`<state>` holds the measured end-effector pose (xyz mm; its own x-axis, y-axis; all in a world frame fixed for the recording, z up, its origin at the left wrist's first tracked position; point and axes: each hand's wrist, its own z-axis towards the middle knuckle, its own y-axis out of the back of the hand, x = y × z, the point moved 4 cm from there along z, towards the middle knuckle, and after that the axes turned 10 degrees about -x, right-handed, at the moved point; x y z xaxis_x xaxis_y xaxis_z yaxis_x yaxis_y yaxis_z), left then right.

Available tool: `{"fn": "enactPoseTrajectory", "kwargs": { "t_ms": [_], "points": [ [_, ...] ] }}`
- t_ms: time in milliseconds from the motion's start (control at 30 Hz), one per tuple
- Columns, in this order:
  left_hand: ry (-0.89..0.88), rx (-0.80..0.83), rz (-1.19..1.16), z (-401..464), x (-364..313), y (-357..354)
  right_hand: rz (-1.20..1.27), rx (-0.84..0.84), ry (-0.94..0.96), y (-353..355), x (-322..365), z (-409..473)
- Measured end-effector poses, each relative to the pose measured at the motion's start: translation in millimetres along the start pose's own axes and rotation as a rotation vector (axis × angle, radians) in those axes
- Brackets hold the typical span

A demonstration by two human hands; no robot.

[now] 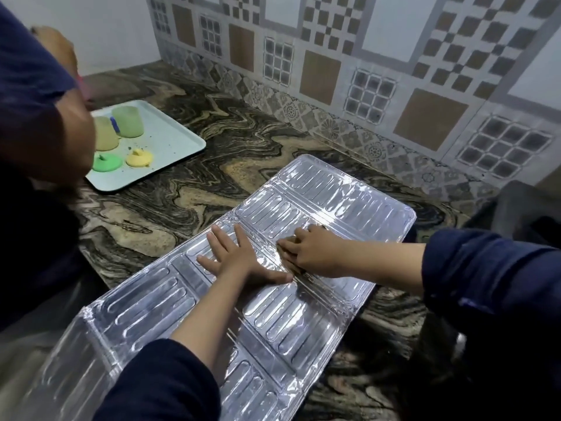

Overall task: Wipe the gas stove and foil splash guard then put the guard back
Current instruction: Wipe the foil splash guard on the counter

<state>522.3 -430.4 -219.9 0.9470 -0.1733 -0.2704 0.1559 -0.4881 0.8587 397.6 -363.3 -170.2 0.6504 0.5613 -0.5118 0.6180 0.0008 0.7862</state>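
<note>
Flat on foil splash guard (303,314): left hand (243,256) spread wide, right hand (306,250) at its three o'clock, curled, contents hidden.

Single head-worn view, wide-angle, looking forward and down from close above the surface (243,165); tiled wall (364,56) far, near edge at bottom.

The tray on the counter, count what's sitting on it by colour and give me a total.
On the tray:
Green: 2, a cup and a lid
Yellow: 2, a cup and a lid
Blue: 1, a small item between the cups, too small to identify
Total: 5
</note>
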Motion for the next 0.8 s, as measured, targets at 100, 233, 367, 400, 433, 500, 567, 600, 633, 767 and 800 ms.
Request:
{"fn": "enactPoseTrajectory", "kwargs": {
  "t_ms": [100, 233, 367, 400, 433, 500, 567, 600, 633, 767, 800],
  "points": [
    [0.005, 0.008, 0.002, 2, 0, -1, -0.051, -0.001, 0.056, -4, 8, -21],
    [0.002, 0.013, 0.0, 2, 0, -1, -0.031, 0.051, 0.142, -7, 15, -42],
    [-0.015, 0.0, 0.007, 2, 1, -2, 0.08, 0.286, 0.142, 2, 15, -61],
    [-0.021, -0.005, 0.008, 2, 0, -2, 0.11, 0.337, 0.131, 7, 14, -65],
    [-0.029, -0.014, 0.007, 4, -2, -1, 0.142, 0.374, 0.112, 12, 11, -68],
    [-0.047, -0.038, -0.008, 9, -8, 0, 0.26, 0.386, 0.03, 22, 4, -73],
    [-0.063, -0.059, -0.026, 15, -17, 1, 0.424, 0.347, -0.071, 28, -5, -80],
    [-0.07, -0.069, -0.032, 18, -22, 1, 0.48, 0.33, -0.104, 30, -10, -84],
    [-0.079, -0.075, -0.04, 21, -27, 0, 0.518, 0.324, -0.132, 31, -14, -88],
    [-0.165, -0.152, -0.088, 33, -47, -1, 0.668, 0.248, -0.293, 42, -33, -104],
    [-0.193, -0.186, -0.136, 34, -51, 0, 0.694, 0.225, -0.332, 46, -37, -108]
  ]
}}
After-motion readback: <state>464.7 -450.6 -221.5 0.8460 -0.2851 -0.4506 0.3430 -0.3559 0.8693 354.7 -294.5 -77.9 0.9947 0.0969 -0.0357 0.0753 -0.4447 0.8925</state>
